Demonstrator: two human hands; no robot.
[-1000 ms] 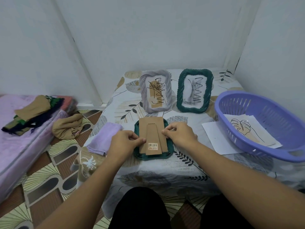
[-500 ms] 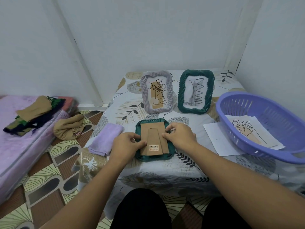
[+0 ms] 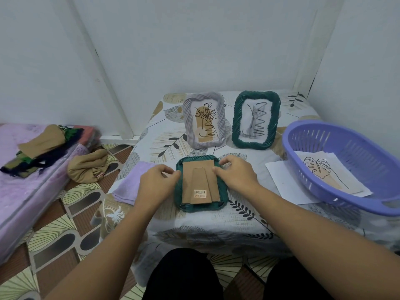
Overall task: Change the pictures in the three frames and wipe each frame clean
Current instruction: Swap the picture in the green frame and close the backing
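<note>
Now seated: brown cardboard backing board (image 3: pixel 200 184) flat in the face-down dark green wavy-rimmed picture frame (image 3: pixel 223 197) at the desk's (image 3: pixel 244 221) near edge.
Earlier tilted loose above the rim, since pressed in square; left hand (image 3: pixel 156 184) and right hand (image 3: pixel 234 174) pinching its upper side edges. Probably closing up next; lilac folded cloth (image 3: pixel 132 187) waiting just left for wiping.
</note>
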